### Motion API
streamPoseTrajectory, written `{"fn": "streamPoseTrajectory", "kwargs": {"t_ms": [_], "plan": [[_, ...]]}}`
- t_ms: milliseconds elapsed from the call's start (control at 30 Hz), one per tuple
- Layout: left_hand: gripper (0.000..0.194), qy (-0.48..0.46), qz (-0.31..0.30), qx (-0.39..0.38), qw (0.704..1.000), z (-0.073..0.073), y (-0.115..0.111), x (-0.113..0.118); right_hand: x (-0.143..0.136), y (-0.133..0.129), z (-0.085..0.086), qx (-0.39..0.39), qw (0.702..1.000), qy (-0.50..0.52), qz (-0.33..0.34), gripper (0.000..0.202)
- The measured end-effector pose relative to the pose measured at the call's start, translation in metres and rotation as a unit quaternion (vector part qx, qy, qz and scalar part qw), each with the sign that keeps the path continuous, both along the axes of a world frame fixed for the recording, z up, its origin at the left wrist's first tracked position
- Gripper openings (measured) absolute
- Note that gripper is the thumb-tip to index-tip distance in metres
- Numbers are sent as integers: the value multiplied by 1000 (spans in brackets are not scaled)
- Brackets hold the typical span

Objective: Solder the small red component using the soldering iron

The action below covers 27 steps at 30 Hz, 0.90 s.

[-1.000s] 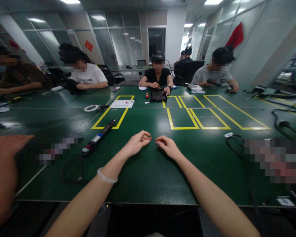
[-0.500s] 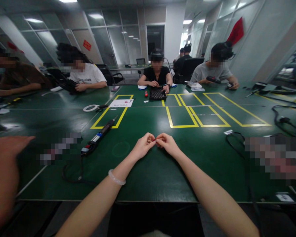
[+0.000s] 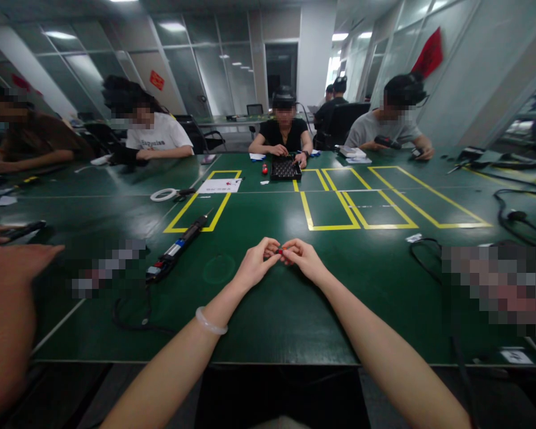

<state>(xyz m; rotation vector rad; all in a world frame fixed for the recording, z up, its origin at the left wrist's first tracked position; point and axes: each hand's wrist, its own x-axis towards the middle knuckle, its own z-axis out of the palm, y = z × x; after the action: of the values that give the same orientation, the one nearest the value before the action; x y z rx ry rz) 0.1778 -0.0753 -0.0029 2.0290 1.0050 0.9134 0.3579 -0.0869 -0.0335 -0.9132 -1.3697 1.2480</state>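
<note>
A small red object is pinched between my two hands above the green table; its exact shape is too small to tell. My left hand, with a pale bracelet on the wrist, grips it from the left with thumb and fingers. From the right, the fingertips of my right hand close on the same piece. The fingertips of both hands nearly meet. To the left of my hands an electric screwdriver with a blue band lies on the table, its tip pointing away from me.
Yellow tape outlines mark the table beyond my hands. A white sheet lies at the back left, near a white cable coil. Across the table a person works at a black tray. Another person's hand reaches in at the left.
My fingers have shifted slightly, and more of the red object shows between them. At the far left, another person's hand with a dark tool has come into view.
</note>
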Motion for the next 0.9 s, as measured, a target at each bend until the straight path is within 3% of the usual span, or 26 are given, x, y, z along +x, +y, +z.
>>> {"fn": "streamPoseTrajectory", "kwargs": {"t_ms": [433,667,900], "plan": [[23,3,-27,-2,1000,4,-5,1,0,-1,3,0,997,-73,-12,43],[20,-3,-11,4,1000,1,0,-2,-1,2,-1,16,998,-42,-49,29],[22,-17,-3,-15,1000,-2,4,-7,0,-1,-1,70,993,-87,-26,28]]}}
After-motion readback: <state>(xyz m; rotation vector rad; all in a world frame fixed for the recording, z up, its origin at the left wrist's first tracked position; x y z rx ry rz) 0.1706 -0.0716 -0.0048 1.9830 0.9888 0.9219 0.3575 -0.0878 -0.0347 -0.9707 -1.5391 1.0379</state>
